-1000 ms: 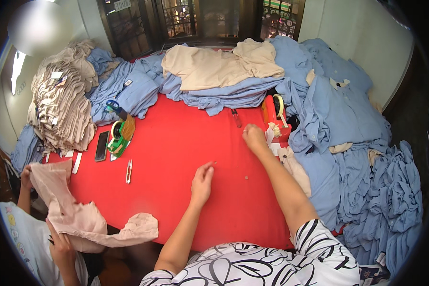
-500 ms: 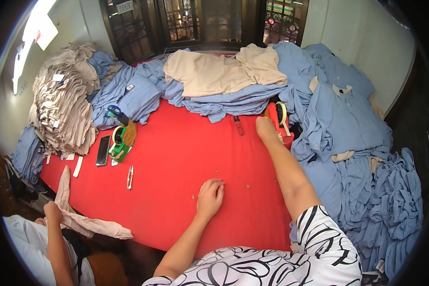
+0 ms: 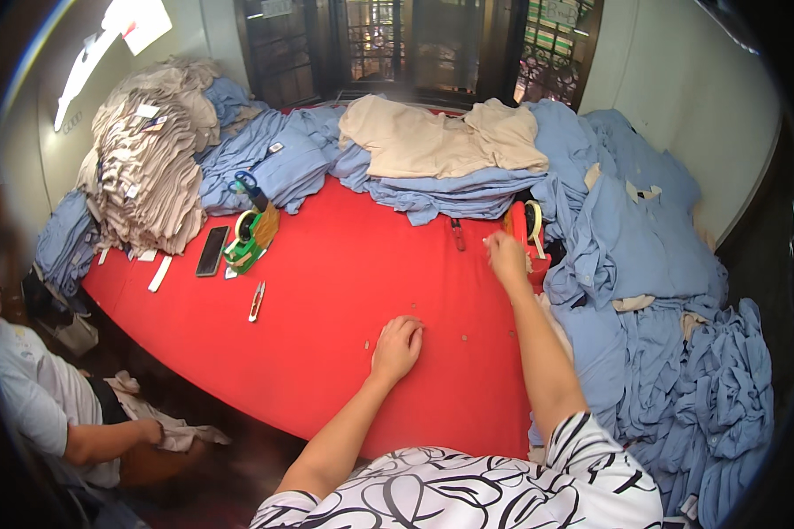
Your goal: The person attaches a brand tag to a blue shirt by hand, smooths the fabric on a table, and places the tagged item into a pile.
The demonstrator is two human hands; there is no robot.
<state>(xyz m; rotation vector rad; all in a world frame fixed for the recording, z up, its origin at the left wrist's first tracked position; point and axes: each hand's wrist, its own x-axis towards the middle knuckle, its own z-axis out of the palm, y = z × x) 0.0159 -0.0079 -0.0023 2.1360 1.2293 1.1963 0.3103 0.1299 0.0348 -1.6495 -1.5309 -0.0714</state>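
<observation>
My left hand (image 3: 396, 349) rests palm down on the red cloth (image 3: 344, 273), fingers lying loosely forward with nothing visible in them. Several small tan bits, including one flat piece (image 3: 465, 338), lie scattered around it. Farther right, my right hand (image 3: 507, 259) is raised beside a red tape dispenser (image 3: 538, 238) with a pale roll. Its thumb and fingers are pinched, with a tiny pale spot at the tips, too small to identify. A tool with red handles (image 3: 458, 235) lies just left of that hand.
Piled blue shirts (image 3: 644, 238) line the right side, and a beige garment (image 3: 441, 137) tops the back stack. At left are a beige garment pile (image 3: 141, 167), phone (image 3: 212, 251), green tape dispenser (image 3: 247, 251) and thread snips (image 3: 256, 301). A seated person (image 3: 53, 397) handles beige cloth.
My right hand has drawn back slightly from the red dispenser, its fingers now pinched. My left hand stays on the cloth. The other person's beige cloth has moved down, off the table edge.
</observation>
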